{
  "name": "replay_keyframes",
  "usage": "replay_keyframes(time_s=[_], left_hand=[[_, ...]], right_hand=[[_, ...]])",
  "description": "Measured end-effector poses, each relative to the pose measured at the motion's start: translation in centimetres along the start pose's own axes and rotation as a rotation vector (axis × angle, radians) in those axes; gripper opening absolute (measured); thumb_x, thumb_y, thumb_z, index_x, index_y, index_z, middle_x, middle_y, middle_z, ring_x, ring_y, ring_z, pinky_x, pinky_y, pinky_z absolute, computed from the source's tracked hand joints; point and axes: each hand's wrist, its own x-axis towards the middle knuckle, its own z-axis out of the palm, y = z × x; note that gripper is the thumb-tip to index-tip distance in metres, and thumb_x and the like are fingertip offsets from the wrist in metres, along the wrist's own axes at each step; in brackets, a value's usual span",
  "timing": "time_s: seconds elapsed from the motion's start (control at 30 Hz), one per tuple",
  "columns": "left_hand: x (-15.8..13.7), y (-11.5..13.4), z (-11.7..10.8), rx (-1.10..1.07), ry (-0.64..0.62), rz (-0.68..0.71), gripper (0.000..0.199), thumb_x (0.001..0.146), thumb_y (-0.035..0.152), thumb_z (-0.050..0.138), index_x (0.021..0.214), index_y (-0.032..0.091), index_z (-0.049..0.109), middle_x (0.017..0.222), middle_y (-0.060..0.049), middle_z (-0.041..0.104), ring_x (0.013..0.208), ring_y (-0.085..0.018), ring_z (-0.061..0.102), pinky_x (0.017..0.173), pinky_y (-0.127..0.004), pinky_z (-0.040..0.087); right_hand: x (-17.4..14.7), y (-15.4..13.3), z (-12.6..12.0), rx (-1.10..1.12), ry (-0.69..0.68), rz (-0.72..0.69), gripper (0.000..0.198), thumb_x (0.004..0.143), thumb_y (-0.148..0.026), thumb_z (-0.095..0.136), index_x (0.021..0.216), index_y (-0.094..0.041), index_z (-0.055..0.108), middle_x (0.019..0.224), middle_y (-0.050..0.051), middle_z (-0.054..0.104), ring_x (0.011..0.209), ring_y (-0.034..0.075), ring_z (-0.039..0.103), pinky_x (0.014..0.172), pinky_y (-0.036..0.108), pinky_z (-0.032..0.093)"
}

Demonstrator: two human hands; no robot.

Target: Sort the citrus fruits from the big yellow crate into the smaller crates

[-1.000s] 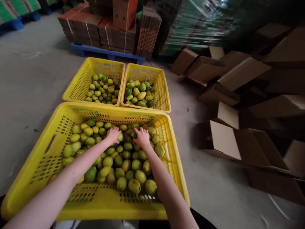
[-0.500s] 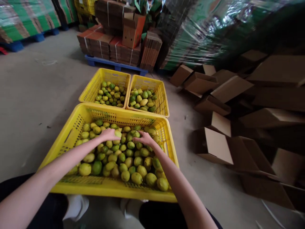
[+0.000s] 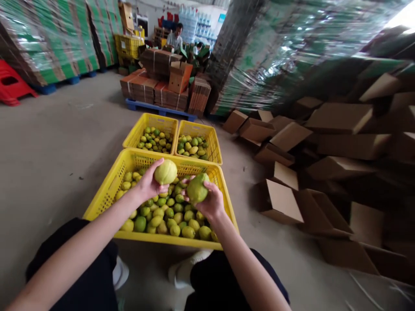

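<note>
My left hand is closed around a pale yellow-green lemon, raised above the near crate. Beside it, my right hand grips a greener, bumpy lemon, tilted in the fingers. Below both hands is a large yellow plastic crate with slotted walls, standing in front of my legs. Many loose lemons in yellow and green cover its bottom; my hands and forearms hide part of them.
Two smaller yellow crates, left and right, hold more lemons just beyond. Flattened cartons lie on a blue pallet. Empty cardboard boxes are heaped at right. Wrapped stacks stand behind; a person is in the background.
Both hands have risen out of the crate, each now with a lemon lifted above the pile. The view has tipped upward, bringing in the far background and a red stool-like object at left.
</note>
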Motion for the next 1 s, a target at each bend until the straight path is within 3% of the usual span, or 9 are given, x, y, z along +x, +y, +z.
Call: replay_keyframes(time_s=[0.1,0.2,0.33,0.47,0.6,0.67,0.83,0.93,1.0], left_hand=[[-1.5,-2.3,0.0,-0.029,-0.105,0.036,0.051,0.081,0.058,0.056,0.097,0.011,0.062,0.067,-0.005,0.066,0.029,-0.003,0.035,0.031,-0.017,0.026],[-2.2,-3.5,0.5,0.031,-0.243,0.109,0.063,0.077,0.061,0.058,0.112,0.009,0.061,0.08,-0.01,0.07,0.042,-0.009,0.051,0.032,-0.017,0.028],[-2.9,-3.0,1.1,0.315,-0.367,0.277,0.069,0.074,0.058,0.067,0.127,0.014,0.056,0.106,-0.014,0.069,0.076,-0.022,0.068,0.047,-0.022,0.048],[-3.5,-1.9,1.2,0.647,-0.209,0.521,0.057,0.076,0.038,0.075,0.126,0.023,0.054,0.127,-0.01,0.061,0.104,-0.025,0.064,0.085,-0.032,0.053],[-3.4,-1.4,1.0,0.912,-0.051,0.742,0.054,0.076,0.033,0.076,0.125,0.025,0.054,0.131,-0.009,0.058,0.118,-0.027,0.057,0.097,-0.038,0.048],[-3.3,-1.3,0.9,0.998,-0.026,0.853,0.056,0.075,0.032,0.077,0.126,0.025,0.054,0.131,-0.01,0.058,0.119,-0.028,0.056,0.101,-0.042,0.046],[-3.5,-1.4,0.8,1.03,-0.088,1.016,0.057,0.075,0.029,0.077,0.127,0.027,0.056,0.133,-0.009,0.056,0.127,-0.03,0.05,0.107,-0.046,0.041],[-3.6,-1.8,1.0,0.935,-0.09,0.936,0.055,0.074,0.031,0.076,0.126,0.028,0.058,0.137,-0.008,0.051,0.131,-0.031,0.046,0.107,-0.044,0.041],[-3.4,-2.1,1.2,0.718,-0.076,0.795,0.055,0.076,0.037,0.071,0.128,0.027,0.057,0.132,-0.008,0.055,0.122,-0.029,0.053,0.099,-0.041,0.049]], right_hand=[[-1.8,0.8,1.0,0.052,0.052,-0.1,0.034,0.071,-0.048,0.055,0.095,-0.024,0.053,0.076,0.003,0.061,0.057,0.018,0.055,0.043,0.027,0.04],[-2.2,0.9,1.3,0.056,0.103,-0.132,0.036,0.073,-0.056,0.053,0.088,-0.024,0.051,0.065,0.0,0.054,0.055,0.018,0.054,0.043,0.027,0.042],[-1.7,-0.2,1.6,-0.045,0.092,-0.191,0.036,0.068,-0.054,0.059,0.085,-0.024,0.05,0.067,-0.001,0.055,0.053,0.016,0.054,0.046,0.029,0.047],[-1.5,-1.0,1.8,-0.366,0.17,-0.38,0.026,0.074,-0.045,0.063,0.086,-0.023,0.056,0.072,-0.001,0.06,0.056,0.017,0.057,0.053,0.031,0.051],[-2.0,-0.6,1.7,-1.048,0.429,-0.797,0.024,0.075,-0.034,0.072,0.093,-0.023,0.061,0.088,0.004,0.067,0.083,0.022,0.064,0.078,0.038,0.055],[-2.2,-0.3,1.6,-1.218,0.455,-0.96,0.028,0.077,-0.031,0.072,0.101,-0.023,0.059,0.093,0.006,0.067,0.085,0.023,0.065,0.079,0.039,0.055],[-2.5,0.2,1.8,-1.211,0.4,-1.086,0.032,0.08,-0.029,0.068,0.109,-0.024,0.057,0.095,0.005,0.066,0.084,0.022,0.065,0.077,0.038,0.055],[-2.5,0.4,2.2,-1.098,0.42,-1.06,0.028,0.08,-0.032,0.068,0.106,-0.024,0.058,0.095,0.004,0.065,0.086,0.022,0.064,0.08,0.04,0.054],[-2.1,0.4,2.6,-0.917,0.506,-0.978,0.028,0.079,-0.035,0.068,0.103,-0.024,0.058,0.096,0.003,0.063,0.089,0.021,0.062,0.083,0.039,0.053]])
